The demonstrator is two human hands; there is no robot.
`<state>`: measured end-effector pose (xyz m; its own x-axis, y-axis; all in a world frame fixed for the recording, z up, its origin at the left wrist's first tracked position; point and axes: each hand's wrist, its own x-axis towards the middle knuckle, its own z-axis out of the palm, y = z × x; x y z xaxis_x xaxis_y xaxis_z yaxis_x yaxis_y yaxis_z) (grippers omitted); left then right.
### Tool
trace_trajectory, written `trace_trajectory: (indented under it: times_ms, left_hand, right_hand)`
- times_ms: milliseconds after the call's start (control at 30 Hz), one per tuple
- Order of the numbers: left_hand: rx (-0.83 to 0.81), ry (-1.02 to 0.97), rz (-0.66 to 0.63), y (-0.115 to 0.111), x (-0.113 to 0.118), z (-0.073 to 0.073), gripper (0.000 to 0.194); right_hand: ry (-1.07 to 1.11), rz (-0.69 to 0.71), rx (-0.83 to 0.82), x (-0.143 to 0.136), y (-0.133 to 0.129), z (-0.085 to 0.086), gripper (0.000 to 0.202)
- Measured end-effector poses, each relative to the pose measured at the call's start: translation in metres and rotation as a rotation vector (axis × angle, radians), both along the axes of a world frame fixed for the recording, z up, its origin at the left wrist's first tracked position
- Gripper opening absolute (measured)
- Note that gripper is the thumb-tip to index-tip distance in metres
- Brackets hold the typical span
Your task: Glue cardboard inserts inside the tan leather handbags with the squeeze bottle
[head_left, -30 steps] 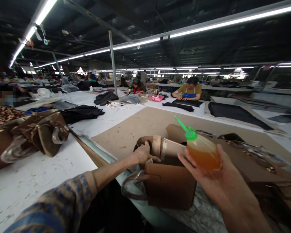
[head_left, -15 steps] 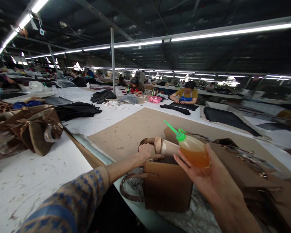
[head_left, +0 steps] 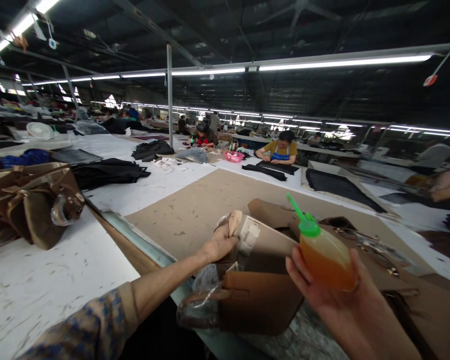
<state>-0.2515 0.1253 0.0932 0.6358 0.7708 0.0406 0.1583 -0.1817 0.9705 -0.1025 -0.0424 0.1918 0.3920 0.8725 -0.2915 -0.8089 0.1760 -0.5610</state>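
A brown handbag stands in front of me, with its far wall tilted back and the inside partly showing. My left hand is closed on the far wall of the bag at its left end, by a tan tab and a plastic-wrapped part. The fingertips are partly hidden. On the near side, a handle in clear plastic sticks out to the left. My right hand holds a squeeze bottle of orange liquid above the bag's right side. The green nozzle of the bottle points up and left.
More brown bags lie to the right, with metal fittings and plastic on them. Another group of brown bags stands on the left table. Across the table a person in a blue apron handles dark pieces. A pink basket sits nearby.
My left hand has pulled the bag's far wall up and towards me, tilting the bag. The bottle in my right hand has moved down and right in view. The camera has turned slightly right.
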Motion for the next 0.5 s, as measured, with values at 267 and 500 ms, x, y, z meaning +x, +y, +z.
trace_trajectory:
  times_ms: [267, 500]
  left_hand:
    - [0.304, 0.167, -0.238, 0.029, -0.002, 0.108, 0.014]
    - [0.426, 0.543, -0.454, 0.042, 0.018, 0.154, 0.012]
  right_hand:
    - [0.026, 0.112, 0.049, 0.013, -0.036, -0.016, 0.041]
    - [-0.464, -0.149, -0.011, 0.046, -0.057, -0.021, 0.049]
